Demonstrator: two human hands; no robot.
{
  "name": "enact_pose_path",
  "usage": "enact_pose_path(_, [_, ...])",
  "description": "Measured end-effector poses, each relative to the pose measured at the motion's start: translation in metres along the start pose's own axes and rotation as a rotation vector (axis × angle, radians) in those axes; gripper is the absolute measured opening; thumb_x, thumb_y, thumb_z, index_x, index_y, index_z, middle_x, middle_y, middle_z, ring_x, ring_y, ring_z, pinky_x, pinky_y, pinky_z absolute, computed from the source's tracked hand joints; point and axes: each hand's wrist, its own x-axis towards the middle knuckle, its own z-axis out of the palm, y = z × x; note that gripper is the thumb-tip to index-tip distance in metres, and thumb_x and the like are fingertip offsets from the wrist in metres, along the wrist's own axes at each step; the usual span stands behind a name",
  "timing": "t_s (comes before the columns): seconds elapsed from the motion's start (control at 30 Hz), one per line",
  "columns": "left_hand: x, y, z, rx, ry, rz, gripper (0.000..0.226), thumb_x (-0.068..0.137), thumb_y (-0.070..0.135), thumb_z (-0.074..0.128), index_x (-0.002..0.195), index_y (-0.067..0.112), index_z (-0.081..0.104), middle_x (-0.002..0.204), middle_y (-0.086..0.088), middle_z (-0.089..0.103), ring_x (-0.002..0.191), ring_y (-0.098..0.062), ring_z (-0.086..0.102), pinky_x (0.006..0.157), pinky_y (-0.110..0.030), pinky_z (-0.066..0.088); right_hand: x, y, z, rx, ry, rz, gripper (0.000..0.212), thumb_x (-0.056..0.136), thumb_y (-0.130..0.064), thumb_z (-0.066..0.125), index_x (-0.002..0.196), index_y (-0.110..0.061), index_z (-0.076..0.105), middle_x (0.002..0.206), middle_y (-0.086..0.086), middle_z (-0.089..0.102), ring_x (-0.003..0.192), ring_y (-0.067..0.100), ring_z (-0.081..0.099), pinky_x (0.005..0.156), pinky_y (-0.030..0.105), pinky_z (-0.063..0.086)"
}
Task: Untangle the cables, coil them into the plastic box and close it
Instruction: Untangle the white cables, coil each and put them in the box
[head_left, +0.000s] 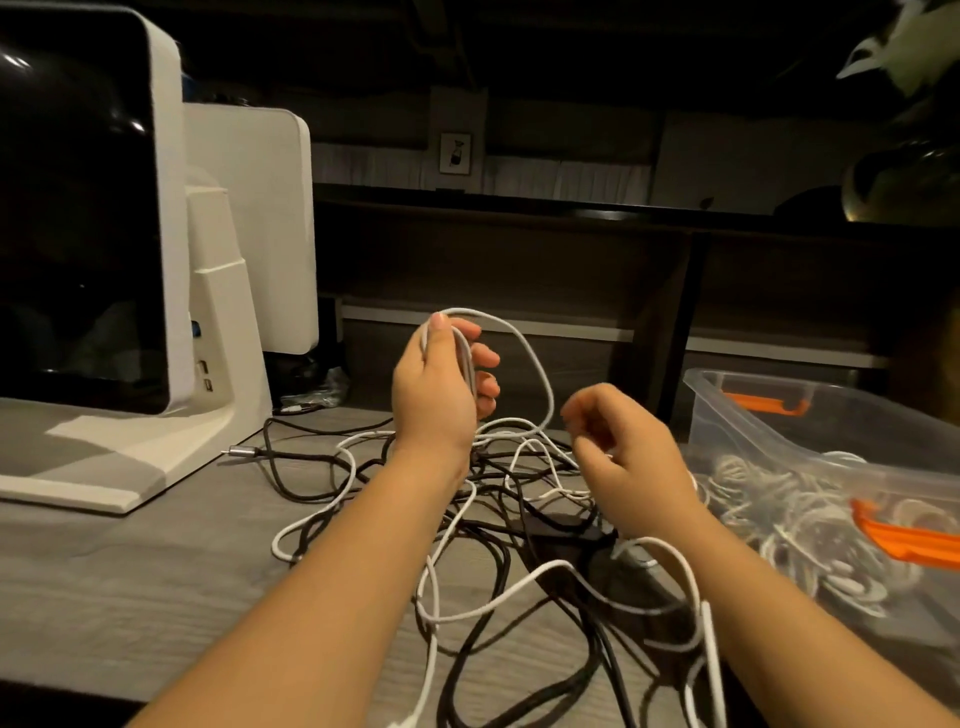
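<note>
A tangle of white and black cables (519, 519) lies on the grey wooden table between my arms. My left hand (441, 384) is raised above the pile and shut on a white cable (535, 364), which loops up over my thumb and arcs down to the right into the pile. My right hand (623, 452) hovers just right of that loop, blurred, with its fingers curled; whether it pinches a strand is unclear. A clear plastic box (769, 441) with orange latches stands at the right and holds several coiled cables.
A white monitor-like device (171, 260) on a wide base stands at the left, with a second white panel behind it. A black cable with a metal plug (241, 452) runs toward its base. Dark shelving lies beyond the table's far edge.
</note>
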Motion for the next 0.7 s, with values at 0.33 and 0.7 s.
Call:
enact_pose_path(0.33, [-0.010, -0.001, 0.001, 0.046, -0.501, -0.176, 0.044, 0.107, 0.042, 0.032, 0.089, 0.015, 0.062, 0.066, -0.002, 0.056, 0.051, -0.011, 0.047, 0.047, -0.021, 0.039, 0.008, 0.012, 0.003, -0.039, 0.219, 0.104, 0.076, 0.088, -0.024, 0.068, 0.151, -0.029, 0.026, 0.119, -0.006, 0.039, 0.107, 0.005, 0.038, 0.090, 0.028, 0.037])
enact_pose_path(0.7, [-0.006, -0.004, 0.005, -0.059, -0.080, -0.179, 0.039, 0.107, 0.041, 0.034, 0.096, 0.018, 0.063, 0.066, 0.004, 0.066, 0.053, -0.010, 0.058, 0.052, -0.024, 0.047, 0.006, 0.006, -0.001, 0.846, 0.005, 0.258, 0.020, 0.102, -0.020, 0.047, 0.097, -0.009, 0.064, 0.052, 0.000, 0.041, 0.042, 0.011, 0.035, 0.041, 0.022, 0.031])
